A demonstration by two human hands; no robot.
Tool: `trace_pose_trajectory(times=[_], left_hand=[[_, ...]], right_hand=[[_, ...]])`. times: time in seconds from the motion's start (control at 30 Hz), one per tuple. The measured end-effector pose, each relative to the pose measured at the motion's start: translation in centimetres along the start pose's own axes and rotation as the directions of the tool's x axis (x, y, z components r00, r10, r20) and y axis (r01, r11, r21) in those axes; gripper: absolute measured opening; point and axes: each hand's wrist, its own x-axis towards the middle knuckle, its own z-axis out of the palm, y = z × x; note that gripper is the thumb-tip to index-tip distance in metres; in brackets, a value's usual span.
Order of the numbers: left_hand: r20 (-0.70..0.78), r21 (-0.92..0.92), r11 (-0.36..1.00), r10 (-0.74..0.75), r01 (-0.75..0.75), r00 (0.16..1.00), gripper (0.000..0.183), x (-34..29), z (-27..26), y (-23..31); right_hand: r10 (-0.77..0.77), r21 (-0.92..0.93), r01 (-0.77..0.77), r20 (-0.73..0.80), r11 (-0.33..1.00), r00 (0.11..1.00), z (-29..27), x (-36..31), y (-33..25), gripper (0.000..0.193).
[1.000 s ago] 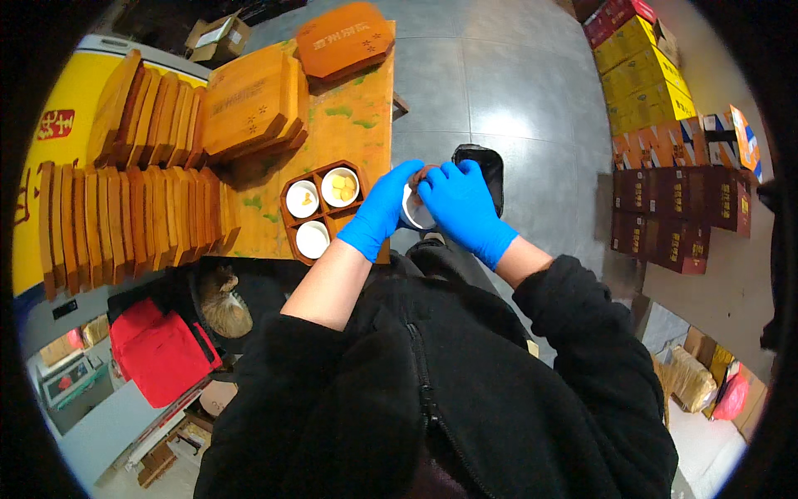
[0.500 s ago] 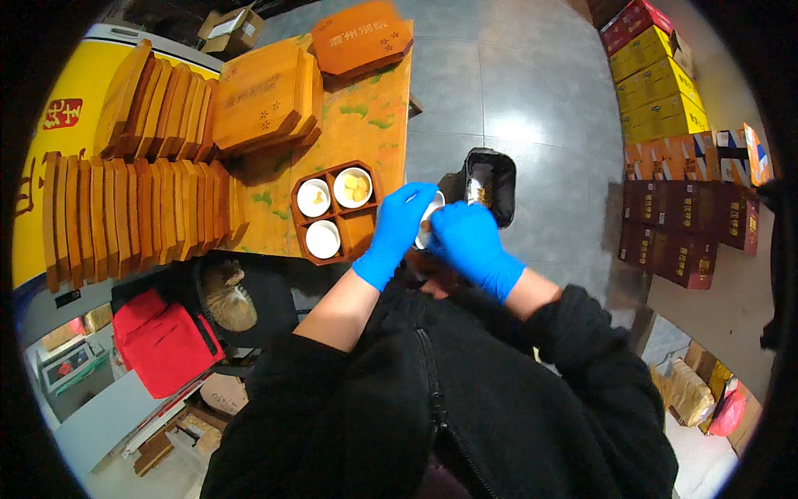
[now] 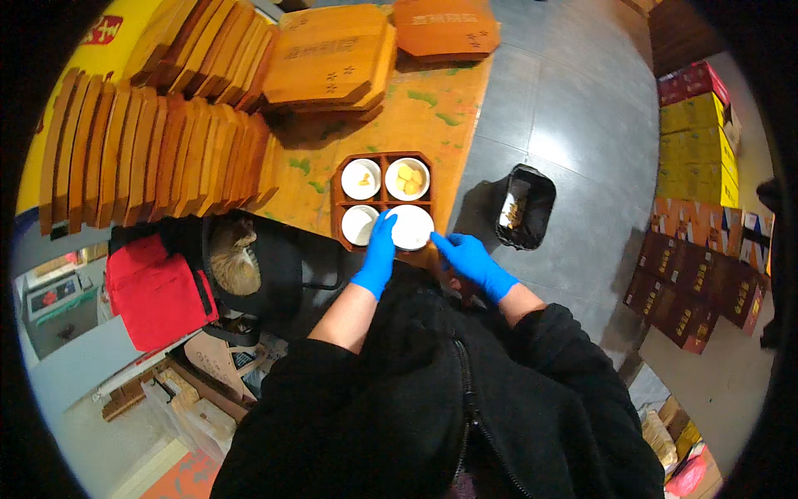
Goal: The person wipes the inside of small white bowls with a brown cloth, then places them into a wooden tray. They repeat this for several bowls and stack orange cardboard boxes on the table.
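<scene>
A dark wooden tray [image 3: 341, 218] with compartments stands at the table's near edge. Two white bowls sit in its far compartments: one bowl [image 3: 361, 190] with a few small tan pieces, the other [image 3: 406, 196] with several yellow pieces [image 3: 410, 176]. A white bowl [image 3: 359, 224] at near left looks bare inside. Over the near right compartment is another white bowl [image 3: 413, 228]; my blue-gloved left hand [image 3: 379, 256] is closed on its left rim. My right hand [image 3: 475, 263], also gloved, has its fingers reaching out at the bowl's right rim; whether they touch cannot be told.
Wooden octagonal boards [image 3: 150, 158] stand in rows at left, with flat stacked ones [image 3: 328, 54] behind the tray. A black bin [image 3: 540, 208] with scraps is on the floor at right. A cat [image 3: 235, 262] lies on a black chair. Cartons [image 3: 694, 137] line the right wall.
The bowl has moved left from beside the bin to the tray's near right compartment. My right hand has drawn back from inside it to its rim. The whole view has shifted.
</scene>
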Motion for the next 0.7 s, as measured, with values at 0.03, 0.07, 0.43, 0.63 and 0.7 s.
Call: trace_pose_trajectory(times=[0.03, 0.07, 0.43, 0.63, 0.7], left_hand=[[-0.009, 0.027, 1.0, 0.014, -0.013, 1.0, 0.04, 0.1, 0.0, -0.3], [-0.019, 0.093, 0.995, -0.029, 0.031, 0.999, 0.041, 0.5, 0.0, -0.3], [-0.221, 0.872, 0.484, 0.521, -0.073, 0.824, 0.056, 5.6, -6.8, 7.0], [-0.255, 0.892, 0.427, 0.207, 0.148, 0.945, 0.069, 8.1, -7.4, 7.0], [-0.18, 0.906, 0.415, 0.197, 0.085, 0.964, 0.064, 8.9, -7.8, 6.7]], right_hand=[[-0.011, -0.103, 0.016, 0.042, 0.995, 0.999, 1.0, 0.8, -0.6, 0.048], [0.079, -0.101, -0.077, 0.019, 0.992, 0.997, 1.8, 1.5, -1.1, 0.047], [-0.189, -0.746, -0.046, -0.227, 0.664, 0.955, 3.6, 3.5, -5.1, 0.029], [-0.131, -0.808, -0.107, -0.222, 0.579, 0.966, 3.6, 3.0, -6.0, 0.032], [-0.114, -0.779, -0.111, -0.228, 0.618, 0.967, 3.3, 3.1, -5.7, 0.035]])
